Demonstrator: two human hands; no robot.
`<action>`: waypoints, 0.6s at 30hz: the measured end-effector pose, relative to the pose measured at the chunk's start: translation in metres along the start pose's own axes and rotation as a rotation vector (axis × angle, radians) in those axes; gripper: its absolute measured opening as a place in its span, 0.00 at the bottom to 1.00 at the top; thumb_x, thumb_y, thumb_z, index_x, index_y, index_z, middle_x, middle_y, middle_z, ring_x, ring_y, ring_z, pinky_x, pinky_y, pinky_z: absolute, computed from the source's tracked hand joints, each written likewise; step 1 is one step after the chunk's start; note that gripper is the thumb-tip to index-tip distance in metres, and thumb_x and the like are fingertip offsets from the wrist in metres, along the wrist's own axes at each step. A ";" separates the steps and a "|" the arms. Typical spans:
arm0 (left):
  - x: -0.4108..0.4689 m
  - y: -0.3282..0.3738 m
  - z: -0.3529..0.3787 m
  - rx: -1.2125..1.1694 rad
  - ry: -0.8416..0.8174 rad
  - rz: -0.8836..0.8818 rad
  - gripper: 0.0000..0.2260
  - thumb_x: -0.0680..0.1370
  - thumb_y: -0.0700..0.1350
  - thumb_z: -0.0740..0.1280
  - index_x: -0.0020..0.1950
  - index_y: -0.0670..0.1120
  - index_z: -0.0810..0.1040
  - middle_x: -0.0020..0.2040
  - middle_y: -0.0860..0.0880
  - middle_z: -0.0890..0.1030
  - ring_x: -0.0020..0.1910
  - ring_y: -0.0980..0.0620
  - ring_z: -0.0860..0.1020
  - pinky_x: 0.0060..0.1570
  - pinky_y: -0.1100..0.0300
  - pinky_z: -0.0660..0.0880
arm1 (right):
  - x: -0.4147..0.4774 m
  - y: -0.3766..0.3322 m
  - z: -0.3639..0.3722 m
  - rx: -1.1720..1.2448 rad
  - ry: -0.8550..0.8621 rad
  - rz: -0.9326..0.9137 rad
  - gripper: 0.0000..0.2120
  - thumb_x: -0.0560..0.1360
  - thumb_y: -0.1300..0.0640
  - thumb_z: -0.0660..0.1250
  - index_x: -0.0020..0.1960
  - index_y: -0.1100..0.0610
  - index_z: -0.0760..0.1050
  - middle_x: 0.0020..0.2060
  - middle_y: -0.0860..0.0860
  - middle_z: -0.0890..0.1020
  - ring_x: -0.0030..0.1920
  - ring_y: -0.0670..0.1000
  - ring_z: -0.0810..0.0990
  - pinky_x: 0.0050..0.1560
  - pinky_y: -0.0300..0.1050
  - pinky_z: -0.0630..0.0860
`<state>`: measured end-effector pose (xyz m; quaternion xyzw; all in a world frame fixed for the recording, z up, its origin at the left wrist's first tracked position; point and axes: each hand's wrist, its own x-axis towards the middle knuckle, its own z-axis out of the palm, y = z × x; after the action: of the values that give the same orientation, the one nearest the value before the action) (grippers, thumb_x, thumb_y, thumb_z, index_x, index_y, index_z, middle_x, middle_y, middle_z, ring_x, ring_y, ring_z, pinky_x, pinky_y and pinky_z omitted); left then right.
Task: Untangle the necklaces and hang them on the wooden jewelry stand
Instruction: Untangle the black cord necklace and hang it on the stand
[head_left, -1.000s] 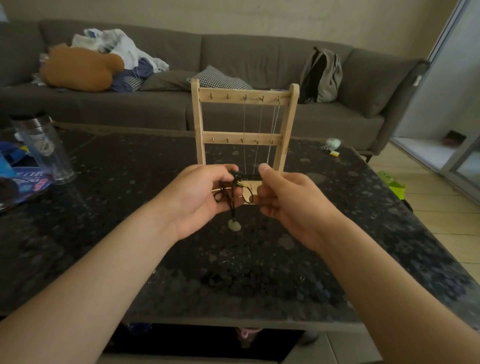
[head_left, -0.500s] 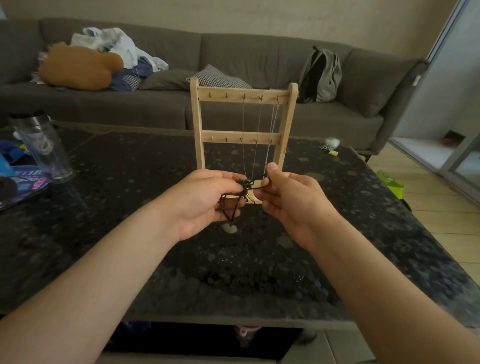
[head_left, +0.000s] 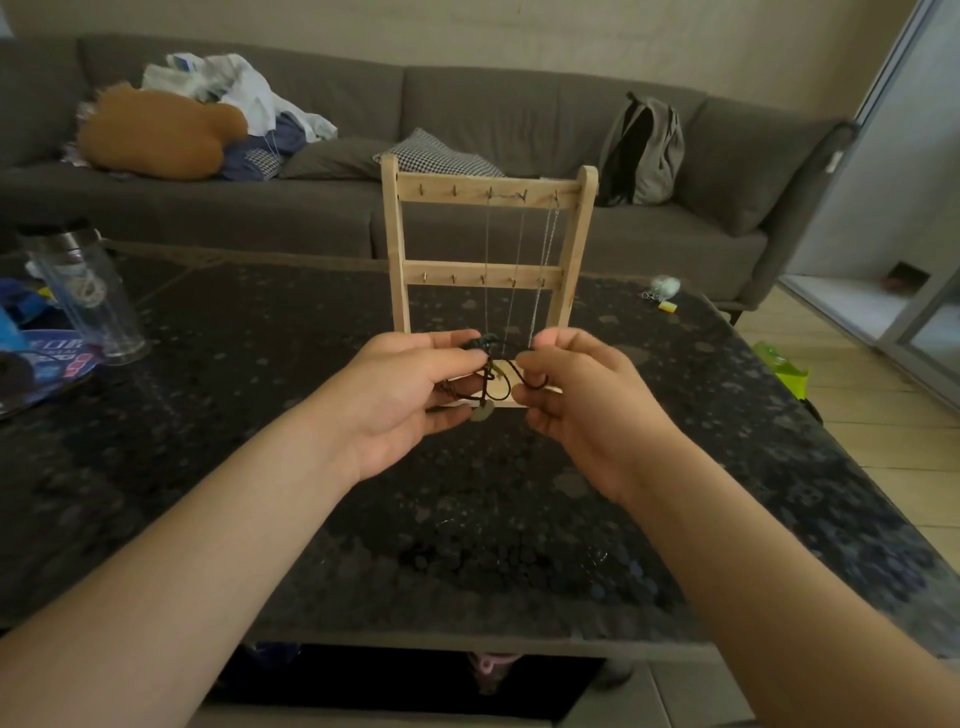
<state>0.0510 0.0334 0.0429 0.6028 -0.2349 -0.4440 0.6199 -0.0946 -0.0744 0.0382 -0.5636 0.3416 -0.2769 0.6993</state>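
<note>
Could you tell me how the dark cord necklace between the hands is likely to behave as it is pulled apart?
The dark cord necklace will probably stay floppy: it sags in loose loops between the left hand and right hand. Its pale pendant hangs lowest, so it may swing. The cord looks light and could snag on its knot.

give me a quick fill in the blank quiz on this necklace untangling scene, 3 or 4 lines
1. The left hand and right hand hold a tangled dark cord necklace in front of the ____ jewelry stand.
2. The thin chains already hung drop from the ____ bar of the stand.
3. The grey backpack sits on the ____.
4. The clear tumbler stands on the table's ____ side.

Missing words: wooden; top; sofa; left
</note>
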 end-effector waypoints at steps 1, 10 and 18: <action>0.000 0.000 -0.001 0.002 -0.014 -0.010 0.12 0.83 0.38 0.71 0.65 0.46 0.83 0.57 0.40 0.89 0.59 0.43 0.86 0.62 0.47 0.81 | 0.000 0.000 -0.001 -0.029 0.008 -0.064 0.09 0.82 0.63 0.69 0.48 0.50 0.79 0.39 0.49 0.83 0.40 0.48 0.84 0.42 0.42 0.77; -0.003 -0.002 -0.003 0.116 -0.015 0.038 0.08 0.81 0.38 0.73 0.60 0.46 0.85 0.52 0.45 0.90 0.52 0.49 0.89 0.56 0.51 0.84 | -0.007 0.002 -0.002 -0.496 0.100 -0.340 0.04 0.78 0.55 0.74 0.48 0.48 0.88 0.39 0.45 0.88 0.39 0.38 0.84 0.36 0.27 0.76; -0.009 -0.001 -0.001 0.372 -0.042 0.189 0.08 0.85 0.40 0.69 0.56 0.53 0.83 0.50 0.49 0.91 0.51 0.52 0.89 0.58 0.52 0.85 | -0.003 0.007 -0.003 -0.728 0.067 -0.410 0.05 0.80 0.50 0.74 0.48 0.47 0.88 0.38 0.42 0.87 0.40 0.41 0.84 0.38 0.33 0.78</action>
<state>0.0471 0.0416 0.0436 0.6727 -0.3812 -0.3456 0.5317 -0.0986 -0.0725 0.0317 -0.8211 0.3204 -0.2896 0.3732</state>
